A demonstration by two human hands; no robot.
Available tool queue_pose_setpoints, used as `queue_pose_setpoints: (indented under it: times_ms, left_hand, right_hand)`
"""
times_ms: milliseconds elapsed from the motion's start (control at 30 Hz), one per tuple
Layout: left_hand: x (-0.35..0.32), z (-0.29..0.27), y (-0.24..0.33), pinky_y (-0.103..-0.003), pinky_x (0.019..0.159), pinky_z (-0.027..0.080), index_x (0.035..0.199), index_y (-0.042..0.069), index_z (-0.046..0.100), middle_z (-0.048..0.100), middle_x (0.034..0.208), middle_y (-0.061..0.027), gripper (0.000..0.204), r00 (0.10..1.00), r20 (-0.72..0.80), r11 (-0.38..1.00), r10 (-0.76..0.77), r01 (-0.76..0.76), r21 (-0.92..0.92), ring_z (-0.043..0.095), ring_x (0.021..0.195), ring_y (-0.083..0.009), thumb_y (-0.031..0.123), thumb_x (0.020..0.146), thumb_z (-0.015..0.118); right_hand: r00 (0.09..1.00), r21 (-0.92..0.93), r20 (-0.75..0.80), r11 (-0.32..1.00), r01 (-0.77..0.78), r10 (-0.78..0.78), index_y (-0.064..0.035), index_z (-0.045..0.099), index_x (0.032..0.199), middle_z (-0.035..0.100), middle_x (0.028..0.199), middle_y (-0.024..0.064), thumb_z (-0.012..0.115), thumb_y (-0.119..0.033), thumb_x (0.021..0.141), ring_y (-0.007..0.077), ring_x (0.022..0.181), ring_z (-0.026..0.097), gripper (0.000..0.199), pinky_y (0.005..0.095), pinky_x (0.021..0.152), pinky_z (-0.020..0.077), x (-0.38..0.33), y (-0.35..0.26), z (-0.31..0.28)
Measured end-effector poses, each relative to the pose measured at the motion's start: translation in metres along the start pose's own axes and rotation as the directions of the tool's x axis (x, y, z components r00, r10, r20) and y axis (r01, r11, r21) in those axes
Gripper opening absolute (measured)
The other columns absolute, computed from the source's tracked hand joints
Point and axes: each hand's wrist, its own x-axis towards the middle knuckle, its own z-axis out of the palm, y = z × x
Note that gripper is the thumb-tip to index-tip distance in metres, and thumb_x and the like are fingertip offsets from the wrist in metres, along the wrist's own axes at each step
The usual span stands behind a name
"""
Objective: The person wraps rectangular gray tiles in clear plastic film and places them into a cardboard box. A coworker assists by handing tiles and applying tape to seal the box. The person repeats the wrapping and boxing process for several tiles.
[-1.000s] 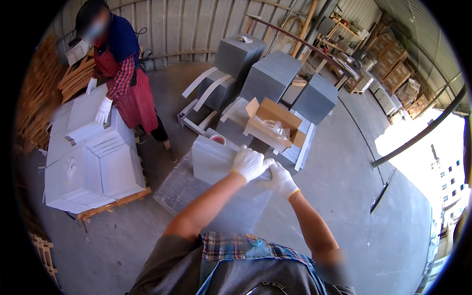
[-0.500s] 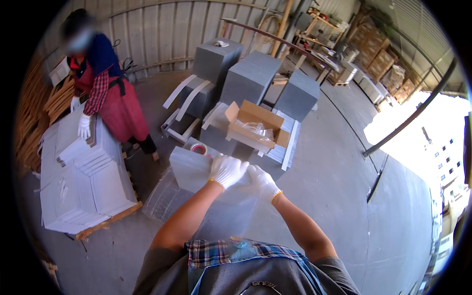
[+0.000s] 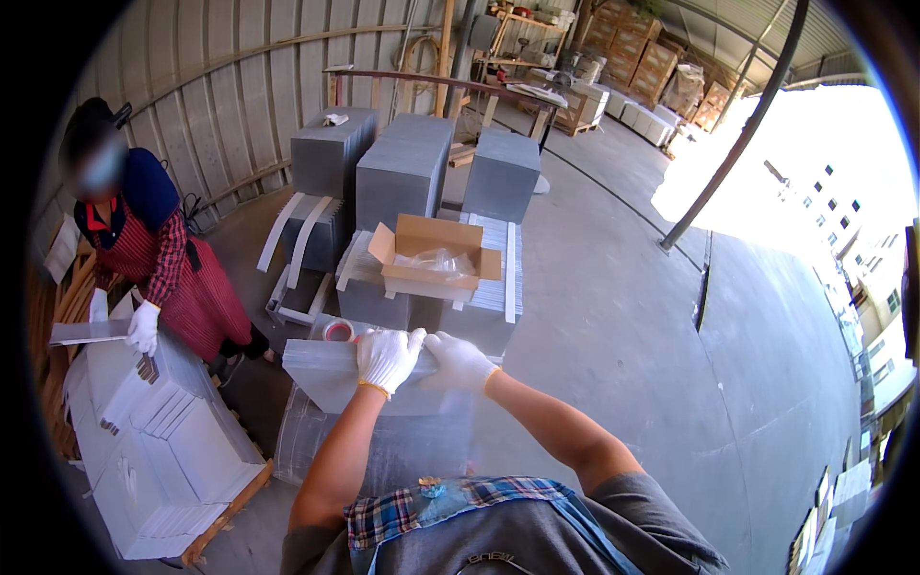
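Observation:
A stack of thin grey slabs stands on edge in front of me, above a larger grey block wrapped in clear film. My left hand, in a white knitted glove, is closed over the top edge of the slabs, its thumb pointing right. Beside it, my right hand, also gloved, lies across the right end of the stack with its fingers bent in toward the left thumb. What its fingertips hold is hidden. Just behind my left hand lies a tape roll.
An open cardboard box with clear plastic inside sits on grey slab stacks beyond. Tall grey blocks stand farther back. At left, a co-worker holds a flat panel over a palletised pile of pale panels. A post rises at right.
My view has turned, so the surroundings sit farther left. My right hand has turned more sideways over the slabs; my left stays on the edge. The co-worker has raised a panel from the pile.

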Motion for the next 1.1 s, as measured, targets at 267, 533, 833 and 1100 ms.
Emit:
queue_pose_setpoints:
  times_ms: [267,533,833,1100]
  left_hand:
    - [-0.001,0.005,-0.001,-0.047,0.073,0.052,0.069,0.005,0.074,0.070,0.070,-0.0191,0.056,0.999,-0.019,0.999,-0.035,0.034,-0.011,0.068,0.067,-0.0371,0.042,0.101,0.047]
    - [-0.006,-0.017,0.009,-0.048,0.076,0.050,0.081,0.008,0.071,0.071,0.076,-0.0162,0.042,0.997,-0.030,0.997,0.074,-0.075,-0.028,0.066,0.071,-0.0359,0.040,0.099,0.052]
    - [-0.026,-0.012,0.029,-0.047,0.088,0.045,0.082,0.006,0.069,0.070,0.085,-0.0135,0.040,0.982,-0.168,0.989,0.083,-0.061,0.131,0.064,0.084,-0.0322,0.040,0.097,0.055]
    - [-0.022,-0.008,0.023,-0.043,0.080,0.044,0.072,0.010,0.069,0.069,0.073,-0.0100,0.035,0.955,-0.288,0.997,0.067,-0.057,0.043,0.064,0.077,-0.0284,0.037,0.093,0.059]
  right_hand:
    - [0.999,0.054,-0.046,0.998,0.013,-0.011,-0.0058,0.053,0.129,0.061,0.118,0.0182,0.082,-0.040,0.070,0.0392,0.112,0.061,0.074,0.0461,0.093,0.0508,-0.009,-0.010,-0.006]
    - [1.000,0.039,-0.009,0.999,-0.016,0.017,-0.0038,0.054,0.126,0.061,0.116,0.0186,0.082,-0.041,0.068,0.0382,0.109,0.062,0.075,0.0460,0.091,0.0518,-0.005,-0.004,-0.001]
    - [0.998,0.101,-0.065,0.995,-0.018,0.025,-0.0063,0.054,0.133,0.062,0.121,0.0198,0.087,-0.036,0.063,0.0386,0.111,0.063,0.083,0.0427,0.095,0.0524,-0.013,-0.004,0.000]
    - [0.963,0.428,-0.261,0.902,0.050,0.070,-0.0082,0.021,0.157,0.055,0.139,0.0214,0.090,-0.023,0.065,0.0375,0.123,0.058,0.117,0.0405,0.103,0.0478,-0.021,0.013,0.019]
